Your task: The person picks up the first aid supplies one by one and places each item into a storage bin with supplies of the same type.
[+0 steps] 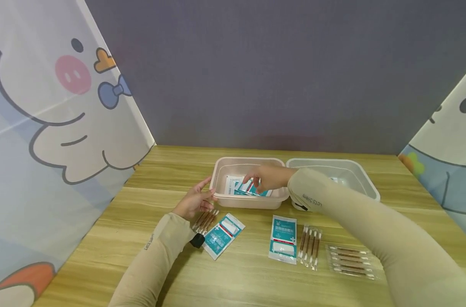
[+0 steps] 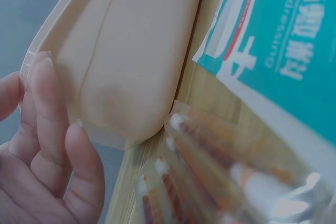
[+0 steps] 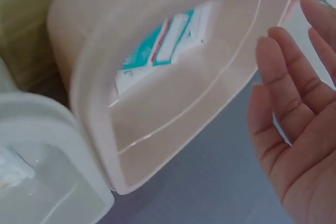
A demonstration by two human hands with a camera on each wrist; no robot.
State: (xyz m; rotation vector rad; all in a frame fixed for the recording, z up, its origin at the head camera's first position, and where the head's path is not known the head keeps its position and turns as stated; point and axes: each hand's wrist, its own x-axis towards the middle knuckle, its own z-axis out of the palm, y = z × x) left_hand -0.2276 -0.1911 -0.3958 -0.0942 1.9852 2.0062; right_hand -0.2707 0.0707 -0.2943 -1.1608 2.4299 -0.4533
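A pale pink plastic basin [image 1: 252,204] stands at the table's middle, with several teal-and-white gauze dressing packets [image 1: 240,188] inside. My left hand [image 1: 194,200] holds the basin's left rim; in the left wrist view its fingers [image 2: 50,103] lie against the wall at the rim. Over the basin hangs my right hand [image 1: 269,177], its fingers loosely bent. In the right wrist view that hand [image 3: 299,114] holds nothing. Beside my left wrist lie a gauze dressing packet [image 1: 224,236] and a clear pack of brown-stemmed cotton swabs [image 1: 206,221].
A whitish basin [image 1: 357,181] adjoins the pink one on the right, partly behind my right sleeve; a small white item shows inside. In front lie another gauze packet [image 1: 283,239] and two clear swab packs [image 1: 310,247]. A grey panel [image 1: 279,76] rises behind the table.
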